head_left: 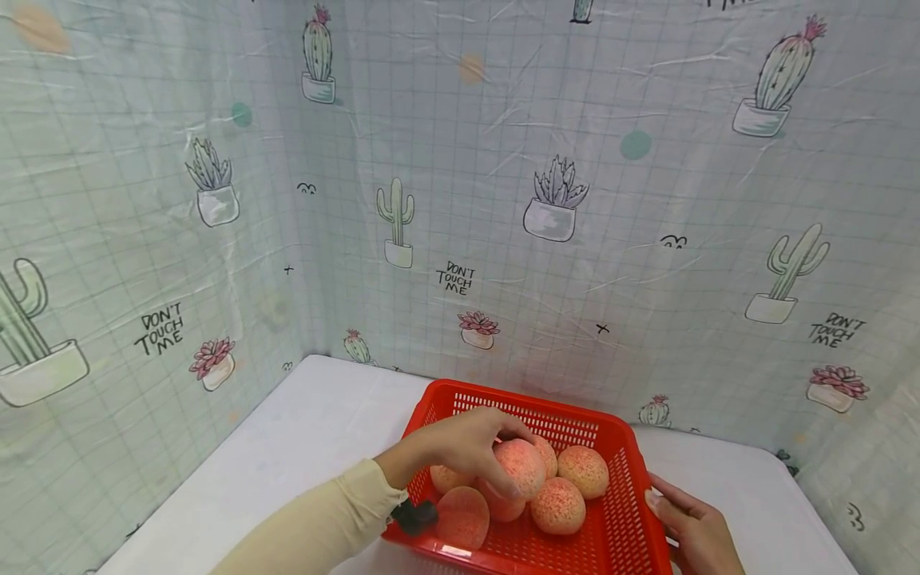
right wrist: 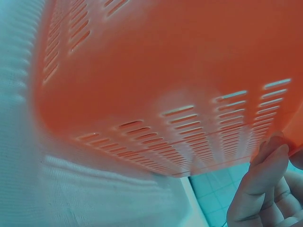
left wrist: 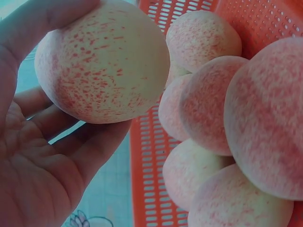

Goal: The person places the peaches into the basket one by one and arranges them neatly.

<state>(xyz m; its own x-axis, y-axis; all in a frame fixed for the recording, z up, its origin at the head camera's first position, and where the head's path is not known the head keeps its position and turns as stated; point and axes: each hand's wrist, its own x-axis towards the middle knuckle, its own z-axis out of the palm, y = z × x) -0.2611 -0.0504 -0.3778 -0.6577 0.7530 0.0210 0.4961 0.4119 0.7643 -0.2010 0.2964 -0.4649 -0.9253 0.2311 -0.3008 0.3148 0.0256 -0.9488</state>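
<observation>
My left hand (head_left: 467, 447) holds a pink-speckled peach (head_left: 522, 469) above the red basket (head_left: 636, 467). In the left wrist view, thumb and fingers curl around this pale, red-flecked peach (left wrist: 104, 66), with the other fruit to its right. Several more peaches lie inside the basket, among them one at the right (head_left: 584, 471) and one nearer the front (head_left: 558, 506). At the basket's right side, my right hand (head_left: 695, 527) grips the rim, thumb on top. The right wrist view shows its bent fingers (right wrist: 267, 184) at the edge of the slotted red wall.
The basket stands on a white table (head_left: 345, 431). Behind and to the left hangs a cactus-print curtain (head_left: 460, 200), close to the table's back edge. A black wrist-camera piece (head_left: 415, 517) sits beneath my left wrist, over the basket's front left part.
</observation>
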